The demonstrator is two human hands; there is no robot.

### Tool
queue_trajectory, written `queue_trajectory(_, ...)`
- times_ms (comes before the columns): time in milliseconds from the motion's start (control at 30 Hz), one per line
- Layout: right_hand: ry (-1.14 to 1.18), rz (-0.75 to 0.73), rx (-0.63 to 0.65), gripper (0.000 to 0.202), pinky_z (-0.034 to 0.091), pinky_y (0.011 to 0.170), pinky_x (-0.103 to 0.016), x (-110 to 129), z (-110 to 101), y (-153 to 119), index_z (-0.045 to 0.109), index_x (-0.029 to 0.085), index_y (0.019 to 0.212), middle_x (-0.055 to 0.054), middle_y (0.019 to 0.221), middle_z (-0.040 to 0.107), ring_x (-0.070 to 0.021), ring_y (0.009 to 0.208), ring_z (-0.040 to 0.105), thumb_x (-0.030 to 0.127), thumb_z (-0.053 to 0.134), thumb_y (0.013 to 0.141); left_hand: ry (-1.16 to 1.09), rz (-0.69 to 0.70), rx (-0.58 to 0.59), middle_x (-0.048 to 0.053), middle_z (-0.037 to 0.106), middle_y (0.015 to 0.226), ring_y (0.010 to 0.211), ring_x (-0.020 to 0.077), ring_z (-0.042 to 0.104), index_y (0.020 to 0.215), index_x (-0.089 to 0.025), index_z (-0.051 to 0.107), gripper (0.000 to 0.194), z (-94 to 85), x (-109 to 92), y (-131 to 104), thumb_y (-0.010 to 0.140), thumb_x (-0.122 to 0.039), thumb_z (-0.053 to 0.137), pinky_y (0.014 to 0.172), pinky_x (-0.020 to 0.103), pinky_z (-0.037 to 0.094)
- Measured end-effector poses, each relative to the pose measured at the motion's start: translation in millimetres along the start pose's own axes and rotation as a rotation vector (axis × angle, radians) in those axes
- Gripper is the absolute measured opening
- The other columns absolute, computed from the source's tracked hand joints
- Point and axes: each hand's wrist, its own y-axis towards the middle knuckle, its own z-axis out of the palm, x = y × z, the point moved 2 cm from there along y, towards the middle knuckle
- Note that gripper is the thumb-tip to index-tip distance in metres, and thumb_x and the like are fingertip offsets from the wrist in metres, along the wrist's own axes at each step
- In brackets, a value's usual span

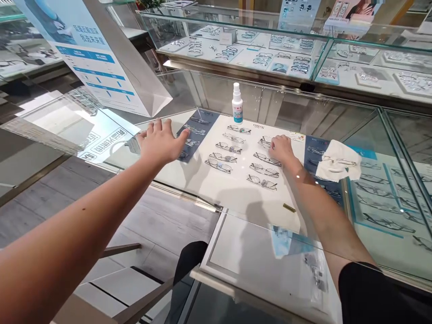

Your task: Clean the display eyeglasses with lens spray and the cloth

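My left hand (161, 143) lies on the glass top of the display case at its left side, fingers spread, holding nothing. Under the glass, my right hand (282, 149) has its fingers curled at the right end of a pair of eyeglasses (264, 142), the farthest in the right-hand column; the fingertips are partly hidden. More eyeglasses (264, 170) lie nearer in that column. A second column of eyeglasses (228, 147) runs to its left on the same white display sheet (232, 180). Close to my right forearm, a cream cloth (339, 161) rests on the glass.
A white spray bottle (237, 105) stands upright at the far edge. At left are a tall folded sign (101, 67) and a lit printed panel (104, 135). A small gold-coloured piece (289, 207) lies on the sheet. Beyond is another glass showcase (236, 49) of eyeglasses.
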Motion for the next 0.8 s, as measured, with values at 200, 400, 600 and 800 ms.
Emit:
queue_trajectory(200,0.039,-0.036,0.054,0.005,0.038,0.112,-0.059,-2.6,14.6,15.9,0.060,0.023,0.080,-0.018,0.104,0.071,-0.0385,0.114,0.057,0.021,0.063,0.084,-0.023,-0.001,-0.023,0.014,0.030,0.185,0.172,0.0433,0.022,0.177,-0.025,0.034,0.094,-0.4,0.8,1.8,0.099,-0.076,0.029,0.135,0.070,0.023)
queue_trajectory(400,0.096,-0.059,0.077,0.009,0.036,0.114,-0.063,-4.1,22.8,19.1,0.060,0.024,0.078,-0.017,0.101,0.072,-0.0393,0.113,0.056,0.020,0.065,0.084,-0.008,-0.024,-0.028,0.014,0.030,0.185,0.172,0.0406,0.023,0.176,-0.024,0.037,0.097,-0.4,0.5,2.7,0.096,-0.079,0.027,0.135,0.066,0.024)
queue_trajectory(600,0.099,-0.058,0.076,0.005,0.037,0.115,-0.062,-12.3,23.6,18.8,0.064,0.023,0.085,-0.017,0.105,0.072,-0.0389,0.115,0.056,0.024,0.066,0.089,0.017,-0.023,-0.011,0.017,0.026,0.185,0.173,0.0384,0.021,0.176,-0.020,0.036,0.096,-1.7,-0.7,2.0,0.100,-0.077,0.023,0.135,0.067,0.023)
queue_trajectory(800,0.106,-0.031,0.078,0.012,0.037,0.120,-0.060,-17.4,22.1,19.3,0.069,0.021,0.093,-0.017,0.109,0.073,-0.0390,0.120,0.057,0.032,0.071,0.090,0.033,-0.023,0.005,0.019,0.024,0.186,0.174,0.0373,0.020,0.177,-0.014,0.031,0.097,-3.1,-2.9,1.6,0.102,-0.075,0.022,0.134,0.070,0.021)
